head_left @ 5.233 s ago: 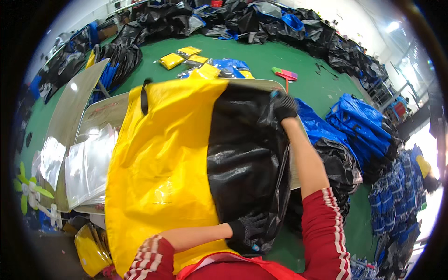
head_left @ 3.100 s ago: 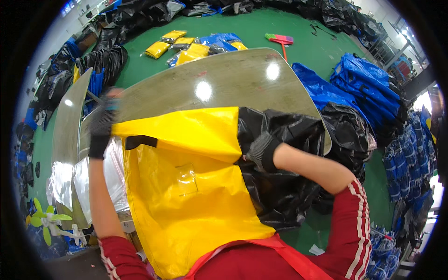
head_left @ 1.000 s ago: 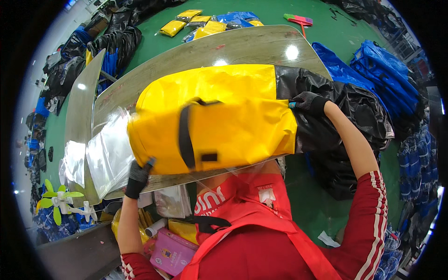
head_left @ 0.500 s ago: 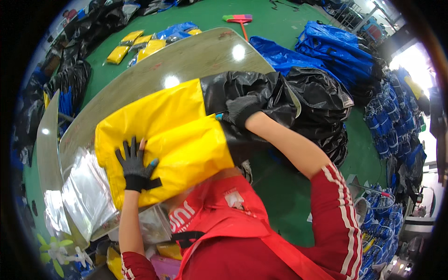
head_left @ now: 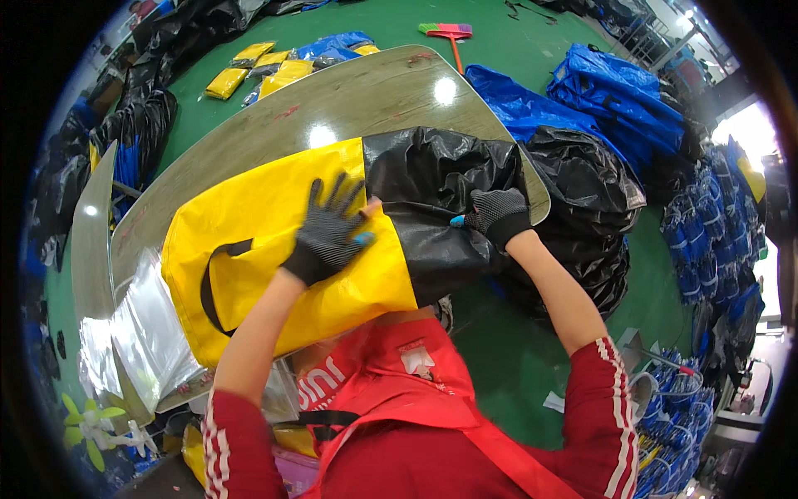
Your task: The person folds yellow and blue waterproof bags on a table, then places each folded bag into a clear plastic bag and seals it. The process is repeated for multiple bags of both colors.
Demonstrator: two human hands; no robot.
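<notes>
A large yellow and black tarpaulin bag (head_left: 249, 200) lies flat across the wood-grain table (head_left: 391, 91), its black half toward the right. A black strap handle (head_left: 208, 287) loops on the yellow part. My left hand (head_left: 331, 231), in a black grip glove with thumb tip bare or blue, is spread over the yellow part close to the black seam. On the black part, near its right end, my right hand (head_left: 500, 216) has its gloved fingers curled in against the material. What lies beneath those fingers is hidden.
Clear plastic sleeves (head_left: 154, 333) lie at the table's left end. Crumpled black bags (head_left: 573, 191) and blue bags (head_left: 615, 96) are piled to the right. Packed yellow bundles (head_left: 278, 75) and a broom (head_left: 449, 35) lie on the green floor beyond. Blue bundles (head_left: 715, 229) stand far right.
My left hand has slid right and away over the yellow part, uncovering the strap handle. My right hand has moved right along the black part. The view has shifted slightly.
</notes>
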